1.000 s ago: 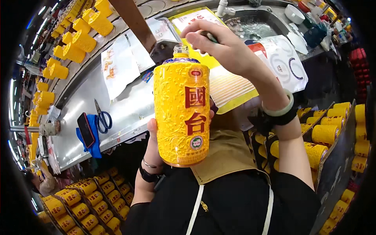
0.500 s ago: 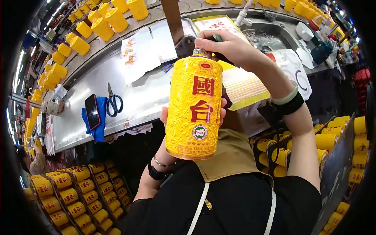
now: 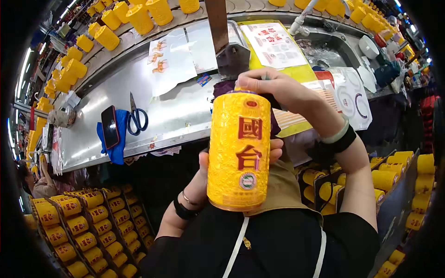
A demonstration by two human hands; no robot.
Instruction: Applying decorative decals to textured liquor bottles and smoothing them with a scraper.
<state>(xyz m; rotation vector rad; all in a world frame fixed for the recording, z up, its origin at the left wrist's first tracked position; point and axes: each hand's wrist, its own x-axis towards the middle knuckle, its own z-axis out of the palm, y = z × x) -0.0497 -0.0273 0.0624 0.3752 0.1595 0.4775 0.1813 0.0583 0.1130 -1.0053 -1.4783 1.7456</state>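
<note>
A yellow embossed bottle [image 3: 223, 148] with large red characters and a small round green-and-white emblem is held in front of my chest, its top tilted away from me. My left hand [image 3: 197, 184] is wrapped round it from behind, with thumb and fingertips showing at its two sides. Over its neck, my right hand [image 3: 280, 90] is closed with thumb and fingers pinched there; the neck is mostly hidden. Dark purple cloth [image 3: 224, 87] shows behind the bottle's shoulder.
On the metal bench [image 3: 104, 88] lie scissors [image 3: 136, 116], a phone [image 3: 110, 127] on a blue cloth [image 3: 121, 143], and printed sheets [image 3: 273, 44]. A sink [image 3: 324, 48] is at the right. Racks of yellow bottles [image 3: 85, 241] flank me; more stand on a conveyor [image 3: 160, 11] behind the bench.
The bottle has come down, nearer to me and slightly right, with both hands still on it. My right hand has moved down with its neck. The whole view has shifted a little.
</note>
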